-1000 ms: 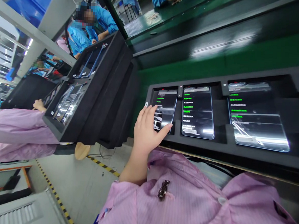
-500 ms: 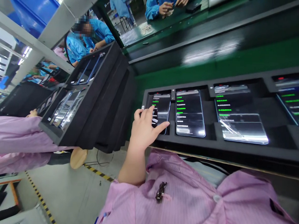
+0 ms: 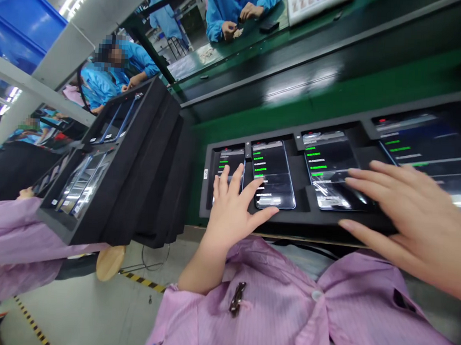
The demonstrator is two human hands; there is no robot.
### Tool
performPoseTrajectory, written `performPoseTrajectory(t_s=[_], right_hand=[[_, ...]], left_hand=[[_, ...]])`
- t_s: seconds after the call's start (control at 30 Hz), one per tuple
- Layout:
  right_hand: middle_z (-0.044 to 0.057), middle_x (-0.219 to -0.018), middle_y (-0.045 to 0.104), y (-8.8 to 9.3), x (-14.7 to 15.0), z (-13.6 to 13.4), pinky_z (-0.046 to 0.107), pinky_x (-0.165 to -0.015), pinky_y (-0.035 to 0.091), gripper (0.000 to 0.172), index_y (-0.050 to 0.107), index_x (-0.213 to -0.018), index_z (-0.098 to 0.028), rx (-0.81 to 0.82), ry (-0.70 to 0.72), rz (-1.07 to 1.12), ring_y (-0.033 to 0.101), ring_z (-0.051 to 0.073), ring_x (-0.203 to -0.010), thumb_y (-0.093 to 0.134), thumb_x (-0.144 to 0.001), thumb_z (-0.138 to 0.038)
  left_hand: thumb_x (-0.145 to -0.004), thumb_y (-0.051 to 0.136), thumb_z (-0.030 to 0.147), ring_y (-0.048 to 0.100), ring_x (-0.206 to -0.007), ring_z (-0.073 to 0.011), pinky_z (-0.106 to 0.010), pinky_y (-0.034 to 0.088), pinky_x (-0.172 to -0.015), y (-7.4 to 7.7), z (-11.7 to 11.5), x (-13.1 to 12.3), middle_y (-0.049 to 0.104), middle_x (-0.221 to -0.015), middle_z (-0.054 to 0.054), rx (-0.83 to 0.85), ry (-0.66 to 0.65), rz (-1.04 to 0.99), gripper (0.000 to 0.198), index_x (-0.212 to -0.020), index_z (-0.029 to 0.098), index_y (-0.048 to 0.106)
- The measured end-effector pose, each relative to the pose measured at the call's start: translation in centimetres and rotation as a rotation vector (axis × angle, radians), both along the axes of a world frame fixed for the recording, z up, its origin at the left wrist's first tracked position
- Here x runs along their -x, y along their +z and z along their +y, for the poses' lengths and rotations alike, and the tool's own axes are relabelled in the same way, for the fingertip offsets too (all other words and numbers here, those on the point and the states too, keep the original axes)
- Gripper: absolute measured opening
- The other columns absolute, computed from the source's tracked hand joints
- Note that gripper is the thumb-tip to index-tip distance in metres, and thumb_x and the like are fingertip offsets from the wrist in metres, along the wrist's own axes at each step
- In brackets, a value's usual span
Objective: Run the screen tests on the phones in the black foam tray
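Note:
A black foam tray [image 3: 251,215] lies in front of me with several smartphones in its slots, their dark screens showing lines of green and white text. My left hand [image 3: 234,211], fingers spread, is over the leftmost phone [image 3: 231,154] and the lower left of the second phone [image 3: 279,170]; whether a fingertip touches glass I cannot tell. On the right, my right hand [image 3: 409,223] hovers with fingers stretched apart. It is nearest the third phone [image 3: 329,162] and covers part of the fourth phone [image 3: 421,136]. Neither hand holds anything.
Stacked black trays [image 3: 133,172] with more phones stand at the left. Behind my tray runs a green bench [image 3: 225,118] with a raised dark rail [image 3: 297,83]. Co-workers in blue sit beyond; a pink sleeve [image 3: 11,228] is at far left. A round wooden stool [image 3: 110,263] stands below.
My right hand has come into view from the right, over the tray. The left hand's fingers have spread wider, now reaching over the second phone too. The whole view has shifted a little.

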State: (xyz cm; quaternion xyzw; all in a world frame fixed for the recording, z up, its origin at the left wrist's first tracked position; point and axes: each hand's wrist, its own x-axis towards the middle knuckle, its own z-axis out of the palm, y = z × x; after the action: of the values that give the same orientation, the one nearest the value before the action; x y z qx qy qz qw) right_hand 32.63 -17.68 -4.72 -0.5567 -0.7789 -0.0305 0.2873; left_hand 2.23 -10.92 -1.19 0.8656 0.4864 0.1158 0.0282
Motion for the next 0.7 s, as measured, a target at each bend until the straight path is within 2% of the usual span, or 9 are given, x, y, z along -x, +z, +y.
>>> performPoseTrajectory(t_s=[0.07, 0.17, 0.3, 0.47, 0.57, 0.7], right_hand=[[0.016, -0.145, 0.056, 0.2, 0.8, 0.2, 0.058, -0.125, 0.031, 0.072, 0.052, -0.144, -0.013, -0.069, 0.066, -0.101, 0.041, 0.036, -0.147, 0.035, -0.103, -0.070], [0.018, -0.143, 0.057, 0.5, 1.2, 0.3, 0.061, -0.118, 0.035, 0.072, 0.053, -0.141, -0.007, -0.131, 0.059, -0.207, 0.045, 0.040, -0.141, 0.032, -0.106, -0.066], [0.015, -0.141, 0.059, 0.7, 1.4, 0.2, 0.061, -0.121, 0.031, 0.068, 0.052, -0.142, -0.009, -0.092, 0.050, -0.253, 0.048, 0.036, -0.139, 0.031, -0.107, -0.064], [0.012, -0.145, 0.056, 1.2, 0.5, -0.7, 0.059, -0.129, 0.019, 0.060, 0.053, -0.139, -0.013, -0.091, 0.042, -0.206, 0.048, 0.031, -0.141, 0.037, -0.107, -0.062], [0.012, -0.134, 0.063, 1.7, -1.6, -1.9, 0.054, -0.130, 0.018, 0.057, 0.055, -0.135, -0.014, -0.090, -0.068, -0.122, 0.055, 0.029, -0.134, 0.039, -0.106, -0.061], [0.014, -0.121, 0.067, 1.3, -4.8, -3.1, 0.055, -0.127, 0.026, 0.066, 0.059, -0.129, -0.011, -0.049, -0.303, -0.111, 0.059, 0.032, -0.129, 0.032, -0.105, -0.067]], left_hand=[[-0.092, 0.070, 0.066, 0.013, -0.160, -0.0416, -0.069, 0.020, -0.126, -0.3, 0.1, -0.1, 0.031, -0.170, -0.009, 0.003, 0.016, 0.007, 0.060, -0.141, 0.032, 0.063], [-0.091, 0.072, 0.063, 0.015, -0.159, -0.0424, -0.069, 0.025, -0.125, -0.5, 0.2, 0.0, 0.033, -0.169, -0.008, -0.011, 0.013, 0.004, 0.061, -0.143, 0.032, 0.061], [-0.093, 0.072, 0.056, 0.020, -0.158, -0.0412, -0.068, 0.029, -0.123, -0.6, 0.1, 0.2, 0.036, -0.167, -0.010, -0.051, -0.002, -0.016, 0.069, -0.152, 0.028, 0.050], [-0.096, 0.067, 0.052, 0.023, -0.157, -0.0434, -0.069, 0.029, -0.122, -1.1, 0.0, 0.4, 0.040, -0.165, -0.014, -0.097, -0.017, -0.042, 0.064, -0.151, 0.022, 0.051], [-0.097, 0.065, 0.052, 0.023, -0.156, -0.0441, -0.069, 0.029, -0.122, -1.1, -0.1, 0.4, 0.041, -0.164, -0.015, -0.108, -0.016, -0.045, 0.062, -0.150, 0.022, 0.052], [-0.096, 0.066, 0.052, 0.024, -0.156, -0.0440, -0.069, 0.030, -0.121, -1.1, -0.1, 0.3, 0.042, -0.163, -0.014, -0.104, -0.010, -0.035, 0.060, -0.147, 0.022, 0.055]])
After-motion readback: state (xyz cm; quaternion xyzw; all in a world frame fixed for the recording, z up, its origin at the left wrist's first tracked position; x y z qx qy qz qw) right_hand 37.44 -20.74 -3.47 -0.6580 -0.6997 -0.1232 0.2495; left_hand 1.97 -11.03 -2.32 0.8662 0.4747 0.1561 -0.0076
